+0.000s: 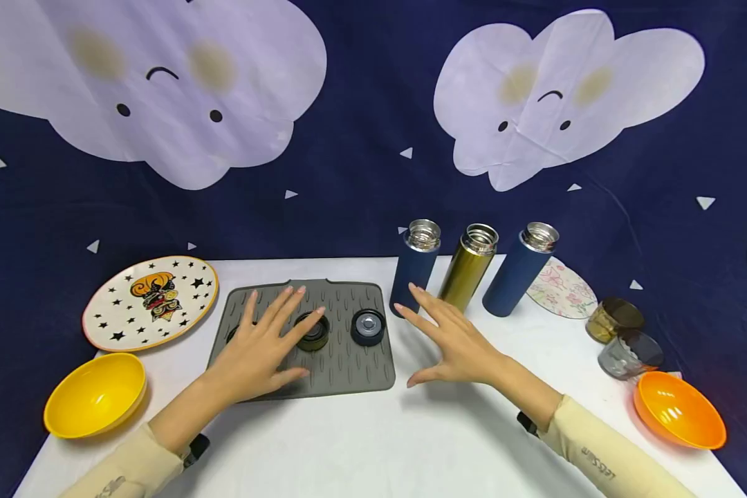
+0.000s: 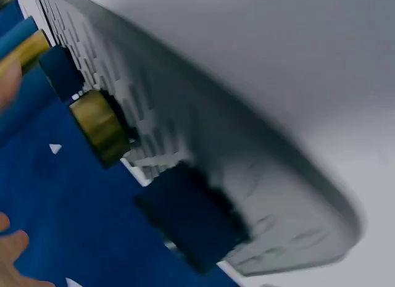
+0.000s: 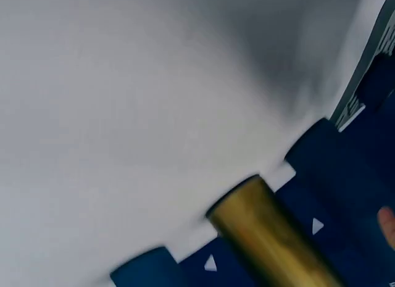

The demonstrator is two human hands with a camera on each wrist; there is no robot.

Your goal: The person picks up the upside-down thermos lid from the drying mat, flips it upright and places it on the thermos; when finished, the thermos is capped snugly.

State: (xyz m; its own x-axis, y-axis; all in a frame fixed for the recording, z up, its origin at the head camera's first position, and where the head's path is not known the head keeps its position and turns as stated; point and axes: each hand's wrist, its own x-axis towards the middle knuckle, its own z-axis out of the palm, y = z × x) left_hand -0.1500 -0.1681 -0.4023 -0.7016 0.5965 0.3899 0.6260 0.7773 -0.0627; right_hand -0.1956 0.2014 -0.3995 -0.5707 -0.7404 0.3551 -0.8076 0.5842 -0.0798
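Observation:
My left hand (image 1: 258,353) is spread over the grey ridged mat (image 1: 342,377), fingers apart, holding nothing. Three bottle lids stand on this mat: a dark one with a silvery centre (image 1: 368,327), an olive-gold one (image 1: 313,333) by my left fingertips, and a blue one (image 2: 191,219) mostly hidden by that hand in the head view. My right hand (image 1: 457,342), also spread and holding nothing, is before three lidless upright bottles. Its fingertips overlap the nearest blue bottle (image 1: 416,270) in the head view. Beside that stand a gold bottle (image 1: 468,277) and another blue bottle (image 1: 518,277).
At left are a patterned plate (image 1: 187,304) and a yellow bowl (image 1: 93,394). To the right lie a floral round plate (image 1: 563,290), a brown cup (image 1: 613,319), a grey cup (image 1: 629,354) and an orange bowl (image 1: 678,408). A dark blue cloud-print curtain (image 1: 373,138) hangs behind the white table (image 1: 373,443).

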